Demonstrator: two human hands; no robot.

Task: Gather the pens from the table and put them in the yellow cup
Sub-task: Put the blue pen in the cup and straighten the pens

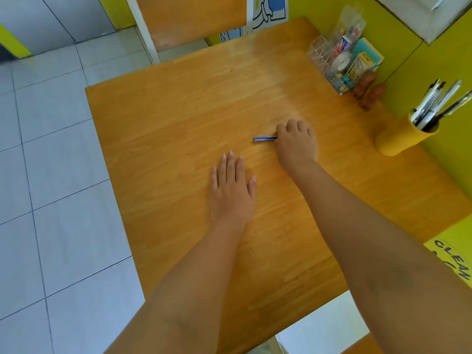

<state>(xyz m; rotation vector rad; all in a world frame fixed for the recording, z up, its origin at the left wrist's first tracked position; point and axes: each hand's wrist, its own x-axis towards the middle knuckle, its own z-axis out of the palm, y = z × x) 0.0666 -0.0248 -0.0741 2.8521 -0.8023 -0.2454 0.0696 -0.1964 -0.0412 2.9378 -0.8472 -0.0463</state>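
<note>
The fingers of the right hand (297, 143) are curled down onto the near end of a blue pen (265, 138), closed around it at the tabletop; only the pen's left part sticks out past the knuckles, lying flat on the wooden table (166, 118). Whether it has been lifted clear of the wood I cannot tell. The left hand (233, 189) lies flat just beside and nearer the person, palm down, fingers straight and close together, holding nothing.

To my eye this is the pick-up step: the pen is being pinched off the table and has yet to travel. The next move calls for raising it, carrying it rightward to the yellow cup (401, 135) standing near the table's right edge by the wall, and tipping it upright so it slips in among those already standing there without knocking the cup.

Counting: 1 pen on the table, 1 yellow cup, and roughly 5 or 6 pens in it, though they overlap too much to be sure. 1 clear plastic organizer (339, 60) with stationery sits at the far right corner, and 1 chair (189, 19) stands beyond the table.
</note>
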